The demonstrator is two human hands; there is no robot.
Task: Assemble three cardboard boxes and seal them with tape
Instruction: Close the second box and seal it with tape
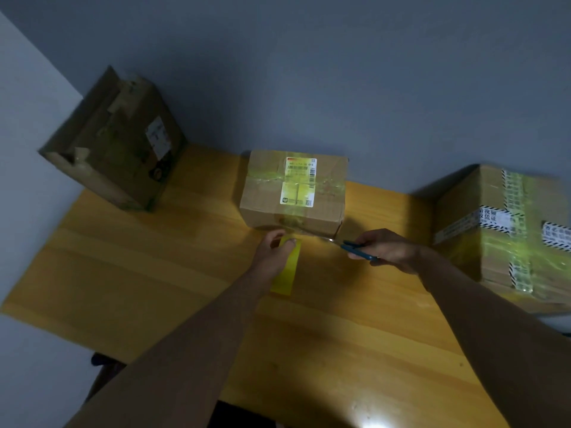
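Note:
A small cardboard box (pixel 265 205) with a white label and clear yellowish tape across its top sits at the middle back of the wooden table (pixel 154 273). Just in front of it, my left hand (pixel 275 254) grips a roll of yellow tape (pixel 285 273), its strip running up to the box's front face. My right hand (pixel 389 250) holds blue-handled scissors (pixel 355 248), whose blades point left at the tape near the box's bottom edge. A taller worn box (pixel 123 143) stands at the back left. A larger taped box (pixel 506 239) rests at the right edge.
A grey wall runs directly behind the boxes. The table's left edge slants from the tall box toward me. A dark object (pixel 103 361) shows below the table's left front edge. Glare lies on the wood near the bottom right.

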